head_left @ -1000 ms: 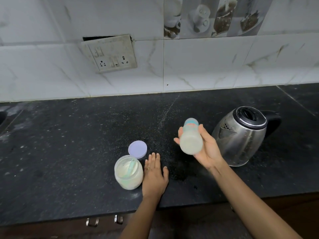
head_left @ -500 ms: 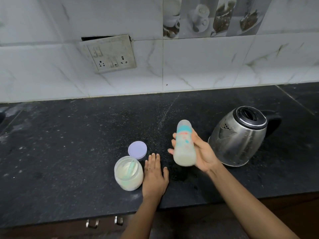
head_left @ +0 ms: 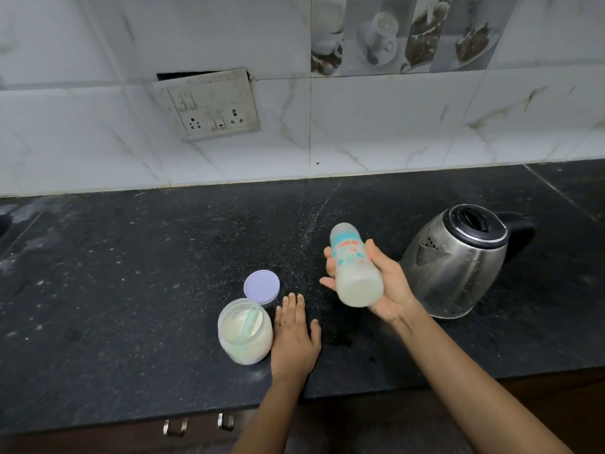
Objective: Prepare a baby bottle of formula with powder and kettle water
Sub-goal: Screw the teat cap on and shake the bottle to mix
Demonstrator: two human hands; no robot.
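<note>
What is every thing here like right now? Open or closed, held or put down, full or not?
baby bottle: held off the counter, tilted, milky liquid inside
right hand: grips the baby bottle
left hand: flat on the counter, holding nothing
powder jar: open, powder and a scoop inside
jar lid: off, lying behind the powder jar
kettle: upright on the counter, lid shut

Steel kettle (head_left: 458, 263) upright on dark counter (head_left: 131, 257), lid closed, black handle on its right. Just left of kettle: right hand (head_left: 386, 290) grips baby bottle (head_left: 355, 267) off the counter, tilted, milky white contents at the near end. Further left: left hand (head_left: 294, 335) flat on counter, fingers straight. Farthest left of kettle: open powder jar (head_left: 245, 339), pale scoop (head_left: 250, 322) inside, lilac lid (head_left: 262, 286) just behind.
</note>
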